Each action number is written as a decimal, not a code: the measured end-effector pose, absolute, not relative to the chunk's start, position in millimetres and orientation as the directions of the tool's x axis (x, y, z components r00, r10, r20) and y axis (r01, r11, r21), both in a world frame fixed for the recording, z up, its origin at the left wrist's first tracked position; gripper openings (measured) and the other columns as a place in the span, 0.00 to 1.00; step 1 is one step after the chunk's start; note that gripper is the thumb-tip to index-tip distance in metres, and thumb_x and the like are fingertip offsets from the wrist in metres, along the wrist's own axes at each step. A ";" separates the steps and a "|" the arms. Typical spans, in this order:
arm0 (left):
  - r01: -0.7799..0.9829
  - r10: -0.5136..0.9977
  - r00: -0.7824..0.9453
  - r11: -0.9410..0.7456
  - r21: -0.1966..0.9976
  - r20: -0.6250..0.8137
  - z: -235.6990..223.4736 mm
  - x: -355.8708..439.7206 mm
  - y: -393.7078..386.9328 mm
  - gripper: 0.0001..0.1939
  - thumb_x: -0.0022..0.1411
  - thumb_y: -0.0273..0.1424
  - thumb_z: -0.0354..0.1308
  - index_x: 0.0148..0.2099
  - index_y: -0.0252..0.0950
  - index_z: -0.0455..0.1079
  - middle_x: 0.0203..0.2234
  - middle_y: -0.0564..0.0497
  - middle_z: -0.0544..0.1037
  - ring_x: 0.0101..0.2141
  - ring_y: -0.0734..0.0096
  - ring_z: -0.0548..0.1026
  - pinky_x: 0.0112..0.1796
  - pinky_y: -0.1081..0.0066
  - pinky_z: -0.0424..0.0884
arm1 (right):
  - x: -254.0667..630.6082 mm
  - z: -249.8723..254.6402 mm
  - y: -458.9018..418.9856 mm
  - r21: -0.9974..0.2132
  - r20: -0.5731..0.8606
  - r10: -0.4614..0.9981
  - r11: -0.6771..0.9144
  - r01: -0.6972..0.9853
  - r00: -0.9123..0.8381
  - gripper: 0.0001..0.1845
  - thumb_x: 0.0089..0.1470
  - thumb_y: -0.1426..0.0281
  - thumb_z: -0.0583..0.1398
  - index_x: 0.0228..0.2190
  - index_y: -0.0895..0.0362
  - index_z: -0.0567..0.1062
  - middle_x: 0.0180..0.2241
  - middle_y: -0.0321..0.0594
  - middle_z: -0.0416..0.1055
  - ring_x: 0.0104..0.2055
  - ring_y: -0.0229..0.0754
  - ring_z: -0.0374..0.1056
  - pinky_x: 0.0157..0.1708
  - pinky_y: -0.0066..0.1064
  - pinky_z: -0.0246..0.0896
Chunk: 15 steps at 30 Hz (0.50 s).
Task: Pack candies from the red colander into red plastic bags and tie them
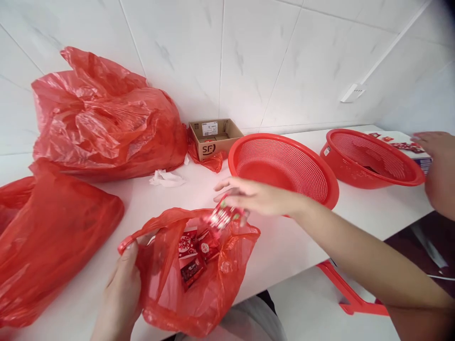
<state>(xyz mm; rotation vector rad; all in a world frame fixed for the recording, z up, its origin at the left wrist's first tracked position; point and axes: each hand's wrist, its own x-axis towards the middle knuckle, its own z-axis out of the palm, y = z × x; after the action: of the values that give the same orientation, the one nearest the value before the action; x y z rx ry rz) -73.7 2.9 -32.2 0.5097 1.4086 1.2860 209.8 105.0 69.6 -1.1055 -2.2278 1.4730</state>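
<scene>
My left hand [122, 289] grips the rim of a thin red plastic bag [227, 279], fingers closed on its gathered edge. The bag's mouth gapes, and several small red candy packets [194, 270] lie inside. Over the far side of the mouth, my right hand [249, 196] holds a shiny red wrapped candy packet [223, 215]. That hand and packet are blurred, so the print on the wrapper cannot be read. A red perforated basket [320, 177] stands just behind my right hand.
Large red bags [106, 123] fill the left, another red bag [64, 237] nearer. A cardboard box [222, 147] and crumpled tissue [166, 178] lie behind. To the right stand a second red basket [348, 168] and a co-worker's hand [441, 161]. Below the table is a red stool [355, 298].
</scene>
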 end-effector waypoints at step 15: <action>0.033 0.950 -0.310 0.033 0.999 -0.021 -8.6 -106.7 -7.8 0.09 0.59 0.44 0.62 0.31 0.46 0.75 0.44 0.56 0.77 0.62 0.51 0.62 0.30 0.76 0.73 | 201.9 15.9 40.6 -0.128 -0.161 0.639 0.742 0.658 -0.752 0.37 0.52 0.84 0.55 0.61 0.49 0.62 0.50 0.50 0.67 0.32 0.41 0.71 0.28 0.31 0.61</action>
<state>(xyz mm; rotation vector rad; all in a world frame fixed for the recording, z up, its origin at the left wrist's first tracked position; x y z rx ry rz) -106.7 -7.8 -8.6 1.0506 1.4801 1.3977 201.9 40.6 15.9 -1.1316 -3.0310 0.2872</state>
